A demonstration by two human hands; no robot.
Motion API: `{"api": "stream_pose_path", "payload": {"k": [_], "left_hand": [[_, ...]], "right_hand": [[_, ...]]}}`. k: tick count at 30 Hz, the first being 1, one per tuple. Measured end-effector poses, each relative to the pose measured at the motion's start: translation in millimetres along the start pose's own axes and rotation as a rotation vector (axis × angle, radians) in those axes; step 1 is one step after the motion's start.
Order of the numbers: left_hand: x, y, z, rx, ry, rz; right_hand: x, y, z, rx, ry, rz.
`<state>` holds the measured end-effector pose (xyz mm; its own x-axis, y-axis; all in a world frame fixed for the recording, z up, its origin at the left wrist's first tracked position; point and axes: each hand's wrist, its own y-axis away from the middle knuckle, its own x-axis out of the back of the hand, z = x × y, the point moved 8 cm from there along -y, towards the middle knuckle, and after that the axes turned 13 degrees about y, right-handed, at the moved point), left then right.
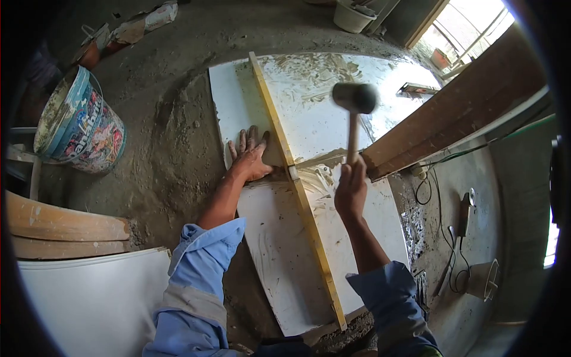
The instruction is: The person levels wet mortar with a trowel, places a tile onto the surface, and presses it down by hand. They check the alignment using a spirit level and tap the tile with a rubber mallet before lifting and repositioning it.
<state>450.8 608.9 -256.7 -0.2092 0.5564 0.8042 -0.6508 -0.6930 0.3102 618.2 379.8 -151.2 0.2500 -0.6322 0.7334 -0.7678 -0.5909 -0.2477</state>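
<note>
My right hand (351,189) is wrapped round the wooden handle of a black-headed mallet (355,98), held up over the white tiles. The fingers of my left hand (250,157) are spread flat on the far tile (309,128), near its left edge. A long yellow straightedge (312,229) lies lengthwise across the far tile and the near tile (270,256), just right of my left hand. Grey mortar smears mark the tiles around the joint between them.
A paint bucket (86,128) stands on the wet mortar bed (172,143) at left. White tiles (95,297) lean at lower left. A brown wooden door frame (458,101) rises on the right. An angle grinder (465,214) with its cord lies at far right. A white bucket (352,16) stands at the back.
</note>
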Motion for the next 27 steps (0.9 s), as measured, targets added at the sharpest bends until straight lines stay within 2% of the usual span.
{"api": "stream_pose_path", "payload": {"k": [2, 4, 5, 6, 8, 9, 10, 12, 14, 16, 17, 18, 20, 21, 22, 24, 25, 26, 27], "left_hand": [[-2.2, -1.2, 0.6, -0.007, -0.013, -0.013], [2.8, 4.2, 8.2, -0.009, -0.012, -0.02], [5.0, 7.9, 11.0, -0.016, 0.013, -0.018], [6.0, 8.6, 9.5, -0.02, 0.034, -0.013], [4.8, -0.6, 2.6, 0.008, -0.013, -0.026], [4.5, -0.7, 0.8, 0.006, -0.017, -0.021], [0.4, 1.2, 3.1, -0.007, -0.029, -0.026], [-1.5, -0.5, 2.5, -0.024, -0.028, -0.042], [-1.1, -2.2, -0.3, -0.029, -0.034, -0.052], [-1.2, -2.8, -2.4, -0.065, 0.06, -0.063], [-4.4, -5.0, -5.2, -0.039, -0.002, -0.086], [-10.6, -1.0, -7.0, -0.036, -0.003, -0.102], [-1.8, -2.0, -1.6, -0.071, 0.013, -0.041], [-0.6, -0.6, -0.8, -0.069, 0.015, -0.044], [-0.5, 0.0, -0.2, -0.068, 0.008, -0.046], [-0.3, -1.2, -1.9, -0.079, 0.05, -0.034], [-2.2, -2.6, -4.2, -0.079, 0.05, -0.032], [-9.6, -0.2, -7.8, -0.075, 0.051, -0.047], [-10.1, -2.1, -8.0, -0.095, 0.048, -0.029]], "right_hand": [[0.9, 4.3, 2.8, -0.013, -0.039, 0.014], [-32.9, -0.5, 30.4, 0.084, 0.297, -0.216], [-45.2, -2.7, 45.0, 0.045, 0.475, -0.331], [-35.6, -3.8, 29.0, 0.038, 0.476, -0.329], [3.6, -9.3, -8.6, 0.037, 0.009, -0.047], [7.7, -6.8, -8.0, 0.024, -0.024, -0.015], [4.5, -1.7, 5.1, 0.012, -0.018, -0.019], [-32.6, 0.4, 35.9, 0.08, 0.44, -0.331], [-28.6, 0.8, 35.8, 0.071, 0.418, -0.296], [13.9, -4.3, -8.5, 0.019, 0.026, -0.054], [20.1, -0.1, -14.5, -0.034, -0.011, -0.023], [12.0, 6.6, 2.6, -0.047, -0.006, -0.03], [-24.3, 6.6, 24.2, 0.075, 0.397, -0.268], [-32.0, 6.2, 29.8, 0.063, 0.511, -0.367], [-30.5, 7.6, 33.3, 0.059, 0.506, -0.368], [11.9, -1.5, -15.2, 0.055, 0.095, -0.085], [16.3, 2.3, -20.5, 0.08, 0.018, 0.004], [10.0, 9.3, -5.3, 0.068, 0.024, -0.005], [-13.2, 12.3, 18.5, 0.078, 0.181, -0.146]]}}
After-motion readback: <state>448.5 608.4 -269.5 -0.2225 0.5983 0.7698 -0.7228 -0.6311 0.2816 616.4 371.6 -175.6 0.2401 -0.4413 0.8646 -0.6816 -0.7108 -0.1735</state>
